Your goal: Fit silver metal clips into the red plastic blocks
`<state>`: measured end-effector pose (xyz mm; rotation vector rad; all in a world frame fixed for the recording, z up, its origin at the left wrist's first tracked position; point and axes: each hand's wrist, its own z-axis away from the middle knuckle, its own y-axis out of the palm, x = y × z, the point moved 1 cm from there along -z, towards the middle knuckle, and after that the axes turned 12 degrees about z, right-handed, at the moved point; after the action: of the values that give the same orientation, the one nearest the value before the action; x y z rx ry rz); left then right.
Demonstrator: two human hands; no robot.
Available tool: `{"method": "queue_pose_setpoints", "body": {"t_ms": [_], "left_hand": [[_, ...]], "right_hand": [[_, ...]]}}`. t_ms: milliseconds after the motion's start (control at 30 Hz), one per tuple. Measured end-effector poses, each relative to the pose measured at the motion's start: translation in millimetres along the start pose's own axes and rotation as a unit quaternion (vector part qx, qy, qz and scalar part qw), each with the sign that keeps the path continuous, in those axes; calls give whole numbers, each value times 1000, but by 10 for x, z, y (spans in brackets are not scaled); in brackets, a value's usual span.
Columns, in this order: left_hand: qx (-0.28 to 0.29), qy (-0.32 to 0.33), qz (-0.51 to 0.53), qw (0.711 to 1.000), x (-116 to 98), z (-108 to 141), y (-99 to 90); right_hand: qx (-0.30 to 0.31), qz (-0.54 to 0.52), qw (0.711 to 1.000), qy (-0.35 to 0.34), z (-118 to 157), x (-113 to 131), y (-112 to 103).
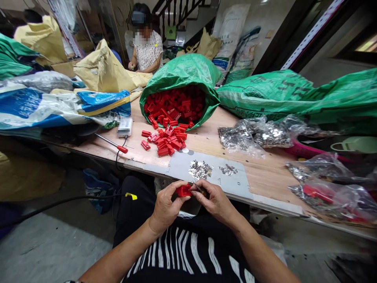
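Observation:
My left hand [167, 204] pinches a small red plastic part [183, 190] between thumb and fingers, just in front of the table edge. Close against its right side, my right hand [214, 198] is closed on a thin-shafted tool [196, 186] whose tip points toward the part. Most of the tool's handle is hidden in the palm, so its exact kind does not show. Beyond the hands, a grey mat [226, 182] carries a pile of small shiny metal pieces [200, 169] and a smaller pile of metal pieces [228, 169]. Loose red parts [167, 140] lie heaped further back.
A green sack [188, 70] full of red parts lies open toward me. To the left rests a red-handled screwdriver [118, 146] near a small white device [125, 127]. Plastic bags of metal pieces [256, 135] are at right. Another person [147, 47] sits across the table.

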<state>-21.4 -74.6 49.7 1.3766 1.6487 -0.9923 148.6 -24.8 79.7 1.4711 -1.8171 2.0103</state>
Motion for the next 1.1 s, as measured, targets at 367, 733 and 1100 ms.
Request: {"method": "queue_pose_setpoints", "body": {"t_ms": [367, 733, 1100], "left_hand": [[-3, 28, -30, 999, 29, 40, 3], [-6, 21, -32, 999, 29, 44, 18], [-6, 19, -21, 1000, 45, 56, 20]], "right_hand": [[-8, 18, 1000, -1, -3, 34, 24], [-18, 53, 998, -2, 10, 47, 18], [21, 30, 999, -32, 4, 13, 32]]}}
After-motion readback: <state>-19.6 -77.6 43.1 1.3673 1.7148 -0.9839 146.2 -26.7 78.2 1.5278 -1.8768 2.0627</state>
